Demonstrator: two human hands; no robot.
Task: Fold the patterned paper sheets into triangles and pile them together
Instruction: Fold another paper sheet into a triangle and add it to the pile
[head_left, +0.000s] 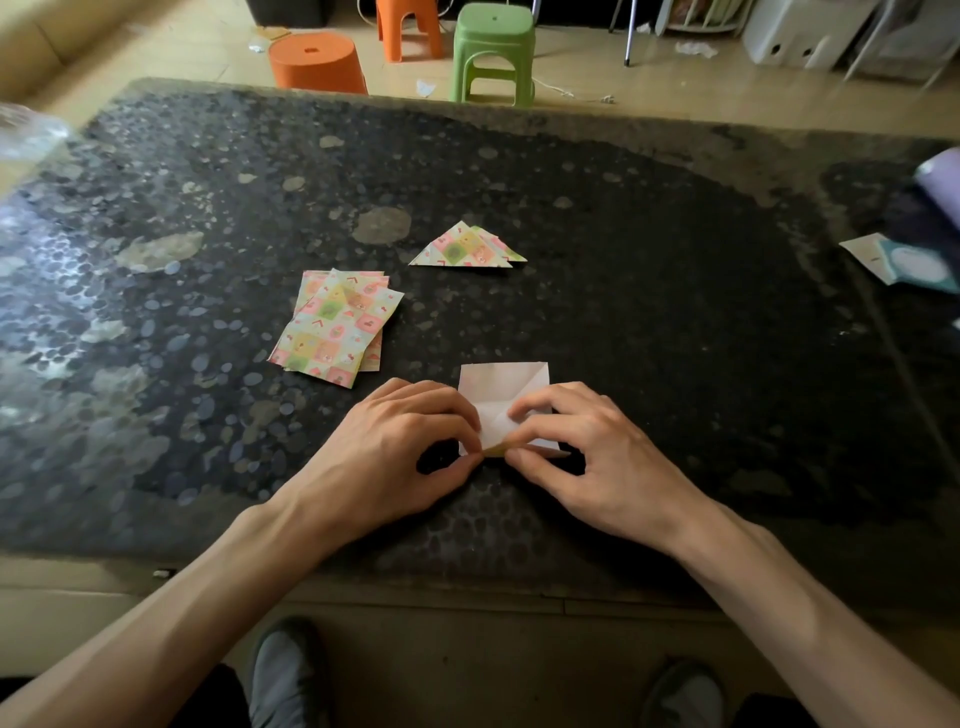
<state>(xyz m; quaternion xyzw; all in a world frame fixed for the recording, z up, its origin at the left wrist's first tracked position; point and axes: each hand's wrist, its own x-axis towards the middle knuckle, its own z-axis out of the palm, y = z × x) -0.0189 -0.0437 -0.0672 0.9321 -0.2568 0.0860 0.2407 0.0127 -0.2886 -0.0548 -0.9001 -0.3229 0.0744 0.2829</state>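
Observation:
A paper sheet (500, 387) lies white side up near the table's front edge, creased across its middle. My left hand (395, 441) and my right hand (587, 447) pinch its near edge, where a strip of the patterned side shows between my fingertips. A loose stack of flat patterned sheets (337, 326) sits to the left, just beyond my left hand. Farther back, in the middle of the table, lies a small pile of folded patterned triangles (467, 248).
The dark speckled table (675, 312) fills the view. Cards and a purple roll (924, 249) lie at its right edge, clear plastic (26, 130) at the far left corner. Orange stools (317, 62) and a green stool (493, 52) stand on the floor beyond.

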